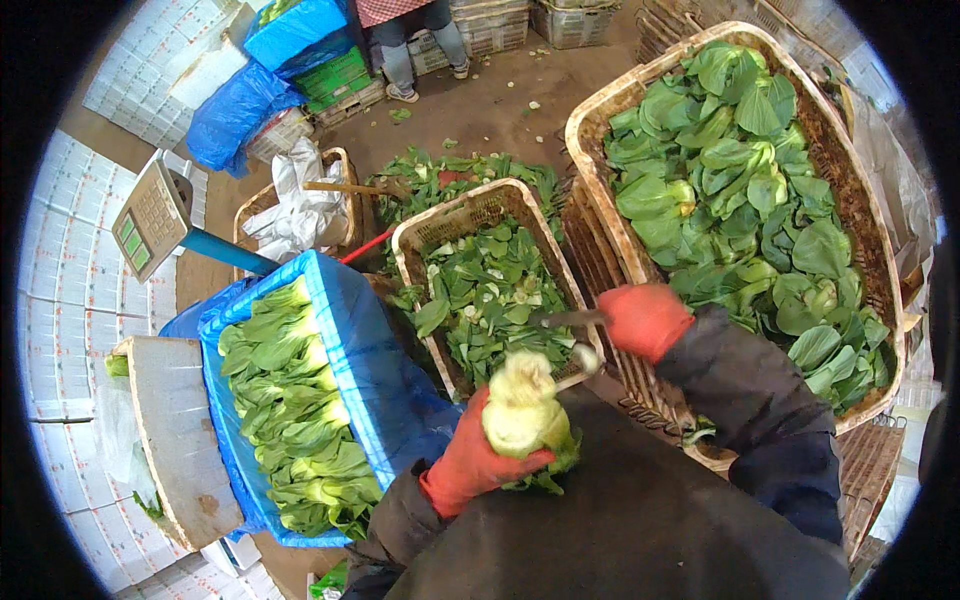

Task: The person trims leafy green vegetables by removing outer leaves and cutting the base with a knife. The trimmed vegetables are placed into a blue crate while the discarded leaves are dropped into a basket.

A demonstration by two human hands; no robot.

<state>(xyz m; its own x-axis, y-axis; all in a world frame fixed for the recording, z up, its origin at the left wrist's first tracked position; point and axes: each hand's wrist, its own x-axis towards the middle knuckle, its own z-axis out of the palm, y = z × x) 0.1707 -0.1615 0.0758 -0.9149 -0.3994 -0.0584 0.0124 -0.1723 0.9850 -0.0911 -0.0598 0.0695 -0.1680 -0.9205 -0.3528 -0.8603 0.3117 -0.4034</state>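
Observation:
My left hand (474, 457), in a red glove, grips a head of bok choy (525, 412) with its pale root end facing up. In my right hand (646, 321), also red-gloved, is a knife (566, 318) whose blade points left, over a crate of trimmings and apart from the bok choy. A small pale piece (586, 358), blurred, shows in the air beside the root end. Loose cut leaves (487, 292) fill much of the plastic crate (511, 187) below the knife. To the left, trimmed bok choy heads (300, 405) lie in rows in a blue-lined box (352, 360).
A large crate (600, 161) of untrimmed bok choy (735, 187) stands on stacked crates at right. A digital scale display (154, 214) rises behind the blue-lined box. More leaves (480, 169) lie on the floor. White foam boxes (67, 337) line the left; another person's legs (420, 52) show at the back.

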